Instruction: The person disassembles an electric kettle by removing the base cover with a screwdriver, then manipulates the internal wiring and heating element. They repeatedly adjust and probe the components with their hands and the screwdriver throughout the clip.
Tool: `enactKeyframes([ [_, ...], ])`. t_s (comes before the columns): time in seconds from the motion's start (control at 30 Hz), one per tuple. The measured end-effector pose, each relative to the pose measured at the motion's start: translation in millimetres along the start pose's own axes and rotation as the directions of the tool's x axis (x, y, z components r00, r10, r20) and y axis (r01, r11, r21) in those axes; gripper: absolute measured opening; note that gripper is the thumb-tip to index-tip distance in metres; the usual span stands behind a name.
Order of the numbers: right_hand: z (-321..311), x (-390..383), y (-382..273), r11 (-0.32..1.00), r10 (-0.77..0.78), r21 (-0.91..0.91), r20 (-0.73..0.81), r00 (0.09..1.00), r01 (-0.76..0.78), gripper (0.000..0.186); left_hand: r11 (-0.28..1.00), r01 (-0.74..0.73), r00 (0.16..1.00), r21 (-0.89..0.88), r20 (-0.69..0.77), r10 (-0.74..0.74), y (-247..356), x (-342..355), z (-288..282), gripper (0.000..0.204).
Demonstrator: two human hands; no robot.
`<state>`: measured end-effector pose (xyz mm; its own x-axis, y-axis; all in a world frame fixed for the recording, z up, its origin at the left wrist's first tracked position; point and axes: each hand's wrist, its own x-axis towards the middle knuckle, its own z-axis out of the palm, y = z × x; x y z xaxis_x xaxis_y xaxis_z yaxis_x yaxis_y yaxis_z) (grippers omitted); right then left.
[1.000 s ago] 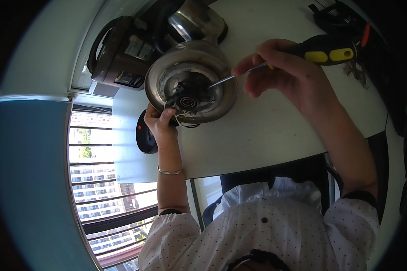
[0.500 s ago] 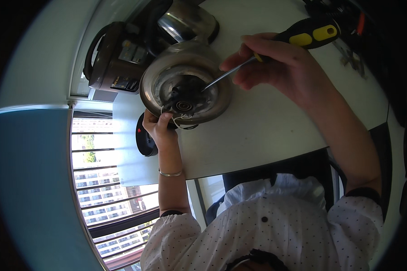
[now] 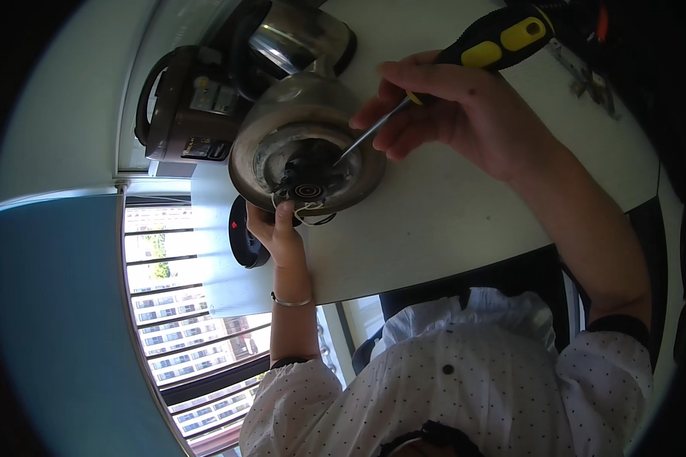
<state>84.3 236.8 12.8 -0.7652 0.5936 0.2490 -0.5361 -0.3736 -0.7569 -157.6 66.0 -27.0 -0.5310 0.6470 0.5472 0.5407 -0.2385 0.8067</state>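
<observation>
Kettle [image 3: 305,145] upturned near table [image 3: 434,236] left edge, steel, likely rigid, slick; left hand [image 3: 278,232] grasping rim. Right hand [image 3: 465,114] clenched round screwdriver [image 3: 434,80], tip in base.

A steel kettle [image 3: 306,148] lay tipped on the white table, its open underside facing up, black parts and loose wires exposed; a black-and-yellow-handled screwdriver [image 3: 465,65] slanted down, its tip inside that underside.

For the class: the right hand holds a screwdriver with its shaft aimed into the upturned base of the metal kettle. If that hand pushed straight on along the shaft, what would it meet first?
Most likely the dark fitting in the middle of the kettle's base: the screwdriver in the right hand already has its tip at or just above it. Depth is hard to judge, so contact is uncertain.
</observation>
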Motion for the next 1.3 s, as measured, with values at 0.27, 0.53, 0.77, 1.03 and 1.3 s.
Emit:
enactKeyframes([
  [0.27, -1, 1, 6, 1.000, 0.017, -0.006, -0.059, 0.998, -0.017, 0.031, 0.969, -0.088, 0.995, 0.230, 0.065, 0.075, 2, -14, -4, 0.063],
  [0.53, -4, 3, 7, 0.998, 0.057, 0.037, -0.074, 0.996, -0.055, 0.034, 0.955, -0.027, 0.995, 0.296, 0.100, -0.003, 11, -18, 6, 0.077],
  [0.77, 5, -1, 1, 0.996, 0.051, 0.073, -0.037, 0.998, -0.048, 0.037, 0.988, 0.044, 0.997, 0.145, 0.054, -0.052, 9, -21, -6, 0.076],
  [1.03, 1, 1, 0, 0.997, -0.005, 0.077, 0.006, 1.000, 0.005, 0.041, 0.996, 0.044, 0.996, 0.077, 0.073, -0.050, 37, -9, -6, 0.071],
  [1.3, 3, -3, -7, 0.993, -0.017, 0.121, 0.012, 1.000, 0.016, 0.041, 0.982, 0.170, 0.985, 0.078, 0.024, -0.173, 71, -3, -5, 0.061],
])
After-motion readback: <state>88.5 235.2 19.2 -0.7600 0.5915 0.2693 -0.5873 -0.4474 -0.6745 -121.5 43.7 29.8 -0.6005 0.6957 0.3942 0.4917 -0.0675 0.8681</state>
